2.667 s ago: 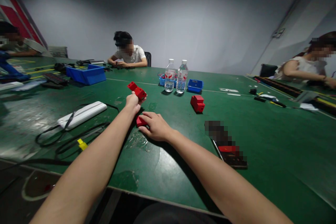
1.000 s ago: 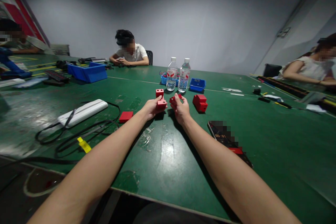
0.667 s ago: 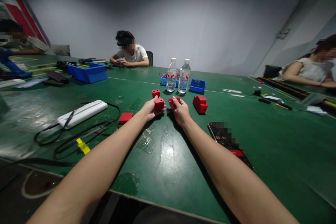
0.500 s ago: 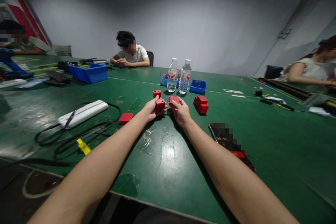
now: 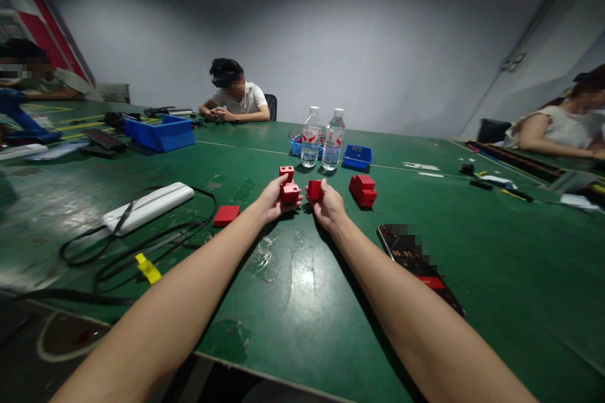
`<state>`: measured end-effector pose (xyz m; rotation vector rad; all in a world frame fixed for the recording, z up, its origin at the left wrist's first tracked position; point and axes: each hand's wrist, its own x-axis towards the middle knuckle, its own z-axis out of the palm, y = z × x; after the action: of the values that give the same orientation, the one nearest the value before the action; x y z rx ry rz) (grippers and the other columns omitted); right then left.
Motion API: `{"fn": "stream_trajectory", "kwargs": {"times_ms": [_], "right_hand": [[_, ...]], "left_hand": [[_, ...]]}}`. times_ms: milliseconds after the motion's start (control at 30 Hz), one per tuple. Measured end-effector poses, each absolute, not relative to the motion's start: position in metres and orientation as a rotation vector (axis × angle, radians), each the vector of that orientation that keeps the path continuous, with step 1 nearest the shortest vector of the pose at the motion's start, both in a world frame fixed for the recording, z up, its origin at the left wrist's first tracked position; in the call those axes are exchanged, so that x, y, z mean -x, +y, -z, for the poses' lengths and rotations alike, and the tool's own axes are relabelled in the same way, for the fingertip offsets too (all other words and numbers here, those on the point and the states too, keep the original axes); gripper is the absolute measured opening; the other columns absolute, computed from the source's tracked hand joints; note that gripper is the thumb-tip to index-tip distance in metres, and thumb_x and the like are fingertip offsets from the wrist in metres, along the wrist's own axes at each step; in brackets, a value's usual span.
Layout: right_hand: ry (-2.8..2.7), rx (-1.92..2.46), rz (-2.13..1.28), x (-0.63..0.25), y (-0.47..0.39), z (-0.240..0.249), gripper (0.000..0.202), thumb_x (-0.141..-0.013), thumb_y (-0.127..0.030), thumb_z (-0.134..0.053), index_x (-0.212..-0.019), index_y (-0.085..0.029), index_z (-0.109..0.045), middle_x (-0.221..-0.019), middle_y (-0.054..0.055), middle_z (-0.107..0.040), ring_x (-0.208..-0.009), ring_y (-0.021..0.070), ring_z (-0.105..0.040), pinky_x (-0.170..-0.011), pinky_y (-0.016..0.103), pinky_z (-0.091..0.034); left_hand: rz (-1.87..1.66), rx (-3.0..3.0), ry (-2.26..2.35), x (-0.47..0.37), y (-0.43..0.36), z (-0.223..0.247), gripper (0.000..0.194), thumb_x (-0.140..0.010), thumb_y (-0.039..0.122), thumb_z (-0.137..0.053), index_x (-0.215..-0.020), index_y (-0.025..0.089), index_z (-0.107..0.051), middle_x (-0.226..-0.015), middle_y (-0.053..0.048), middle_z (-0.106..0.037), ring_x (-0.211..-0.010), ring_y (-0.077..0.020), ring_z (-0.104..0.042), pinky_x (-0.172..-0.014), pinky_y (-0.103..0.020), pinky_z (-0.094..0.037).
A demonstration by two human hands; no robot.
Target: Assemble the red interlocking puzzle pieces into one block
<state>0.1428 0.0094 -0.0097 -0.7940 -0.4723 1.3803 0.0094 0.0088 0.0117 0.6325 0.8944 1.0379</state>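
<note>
Block [image 5: 290, 194], red and holed, is clasped in my left hand [image 5: 270, 201]; my right hand [image 5: 333, 206] pinches a red piece [image 5: 314, 190] nearby, apart. Seemingly positioning; joining them would need aligned faces.

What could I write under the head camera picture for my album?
Two hands hold red blocks above a green table, near two water bottles.
</note>
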Motion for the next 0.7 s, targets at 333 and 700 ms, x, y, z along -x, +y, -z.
{"fn": "stream_trajectory", "kwargs": {"times_ms": [333,700], "right_hand": [[-0.372,0.885,-1.353,-0.1443,0.0054,0.0014,0.011,-0.07,-0.013,-0.054,-0.063,-0.018,-0.047,-0.048,-0.007,-0.049,-0.039,0.006,-0.044,-0.036,0.015,-0.036],[-0.284,0.896,-1.475,-0.1485,0.0024,-0.0008,0.007,-0.078,-0.02,-0.043,-0.074,-0.017,-0.049,-0.059,0.001,-0.058,-0.046,0.0099,-0.055,-0.04,0.018,-0.045]], "left_hand": [[-1.01,-0.601,0.903,-0.0116,0.0033,-0.019,0.031,-0.087,0.04,-0.046,-0.08,0.013,-0.059,-0.061,-0.009,-0.064,-0.048,-0.0188,-0.062,-0.046,-0.03,-0.053],[-0.977,-0.644,0.897,-0.0107,0.0039,-0.0176,0.029,-0.086,0.039,-0.047,-0.082,0.013,-0.058,-0.063,-0.008,-0.065,-0.051,-0.0183,-0.063,-0.048,-0.03,-0.054]]}}
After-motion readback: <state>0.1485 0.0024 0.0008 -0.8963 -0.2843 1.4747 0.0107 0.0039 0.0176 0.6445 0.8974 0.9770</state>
